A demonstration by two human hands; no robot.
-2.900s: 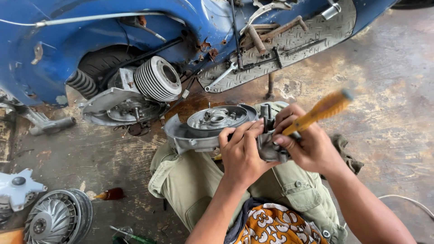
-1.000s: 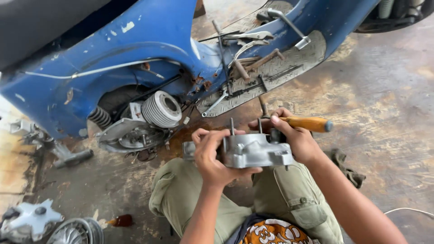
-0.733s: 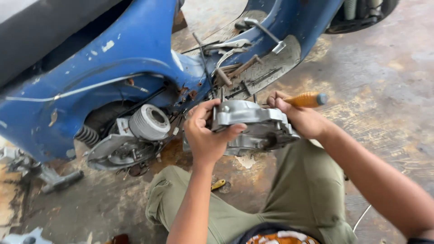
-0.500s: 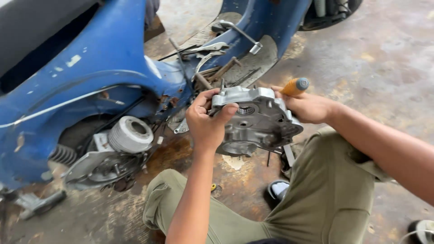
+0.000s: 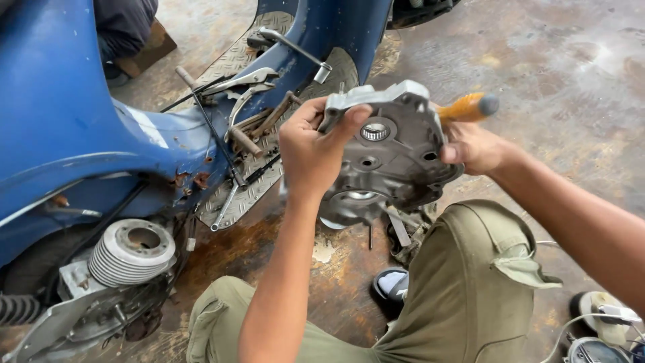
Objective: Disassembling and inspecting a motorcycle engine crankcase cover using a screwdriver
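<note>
Grey cast-metal engine casing [image 5: 393,154], held up in front of the person by both hands, above the knees and the stained concrete floor [image 5: 571,74]. Its inner face, with a round bearing seat near the top, is turned toward the camera. The left hand [image 5: 316,151] is closed around the casing's left edge, thumb across the top corner and fingers curled behind it. The right hand [image 5: 474,144] presses against the casing's right edge and also has hold of a tool with an orange handle [image 5: 467,107], which sticks out up and to the right; how tightly its fingers are curled cannot be told, as the casing hides most of them.

Left of the casing lies a blue scooter [image 5: 74,121] tipped on its side, its ribbed metal footboard [image 5: 269,161] just beside the left hand. A finned cylinder [image 5: 131,252] of the scooter's engine shows at lower left. The person's olive trousers [image 5: 463,282] fill the bottom of the view.
</note>
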